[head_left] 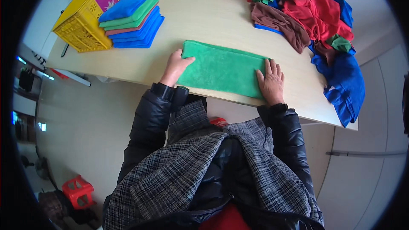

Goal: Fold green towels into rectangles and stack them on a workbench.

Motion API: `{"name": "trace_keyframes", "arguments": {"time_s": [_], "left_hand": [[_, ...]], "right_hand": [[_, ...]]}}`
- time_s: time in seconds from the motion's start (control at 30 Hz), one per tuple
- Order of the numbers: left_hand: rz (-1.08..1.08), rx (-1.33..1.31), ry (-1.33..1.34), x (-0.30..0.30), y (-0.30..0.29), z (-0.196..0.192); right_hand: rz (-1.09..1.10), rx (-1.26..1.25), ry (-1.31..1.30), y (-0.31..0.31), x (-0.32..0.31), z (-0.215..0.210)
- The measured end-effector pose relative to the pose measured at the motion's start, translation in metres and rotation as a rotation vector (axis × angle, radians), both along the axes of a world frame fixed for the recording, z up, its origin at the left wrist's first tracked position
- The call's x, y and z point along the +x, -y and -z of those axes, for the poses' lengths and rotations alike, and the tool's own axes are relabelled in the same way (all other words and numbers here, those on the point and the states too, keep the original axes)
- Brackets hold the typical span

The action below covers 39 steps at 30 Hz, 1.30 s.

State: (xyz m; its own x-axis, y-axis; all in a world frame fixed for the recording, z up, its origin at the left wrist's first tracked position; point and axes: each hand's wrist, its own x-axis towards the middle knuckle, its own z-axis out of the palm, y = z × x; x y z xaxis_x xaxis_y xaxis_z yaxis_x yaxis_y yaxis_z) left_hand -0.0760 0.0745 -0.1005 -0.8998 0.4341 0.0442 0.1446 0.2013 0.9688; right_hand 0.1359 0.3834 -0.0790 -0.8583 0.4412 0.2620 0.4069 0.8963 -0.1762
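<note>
A green towel, folded into a long rectangle, lies flat on the table along its front edge. At its left end my left hand grips the short edge, thumb on top and the other fingers partly hidden beside the edge. My right hand rests flat on the towel's right end, palm down and fingers spread. Left of the towel stands a neat stack of folded blue, green and brown towels. On the right, a loose heap of red, green, brown and blue towels spreads across the table.
A yellow plastic crate stands behind the folded stack at the table's left. One blue towel hangs over the right front corner of the pale table. A red stool is on the floor at lower left; white cabinets stand at right.
</note>
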Motion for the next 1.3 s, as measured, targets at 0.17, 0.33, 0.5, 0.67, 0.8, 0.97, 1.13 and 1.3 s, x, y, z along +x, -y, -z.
{"name": "trace_keyframes", "arguments": {"time_s": [0.17, 0.33, 0.5, 0.67, 0.8, 0.97, 1.13, 1.3], "left_hand": [[0.129, 0.178, 0.468, 0.020, -0.003, -0.044], [0.165, 0.279, 0.611, 0.024, 0.011, -0.051], [0.200, 0.343, 0.633, 0.027, 0.016, -0.066], [0.190, 0.369, 0.578, 0.026, 0.023, -0.084], [0.191, 0.388, 0.531, 0.036, 0.018, -0.109], [0.193, 0.382, 0.459, 0.045, -0.013, -0.132], [0.315, 0.245, 0.266, 0.048, -0.075, -0.129], [0.390, 0.073, 0.128, 0.058, -0.132, -0.114]], "right_hand": [[0.019, 0.077, 0.009, -0.001, 0.012, -0.001], [-0.128, 0.125, -0.044, 0.051, 0.001, -0.031], [-0.217, 0.053, -0.019, 0.087, -0.025, -0.026], [-0.239, -0.030, -0.019, 0.106, -0.043, -0.012], [-0.271, -0.040, -0.017, 0.117, -0.051, -0.004], [-0.283, -0.012, -0.016, 0.135, -0.061, -0.001], [-0.276, 0.014, -0.022, 0.133, -0.058, -0.005], [-0.433, -0.003, -0.055, 0.117, -0.007, -0.008]]}}
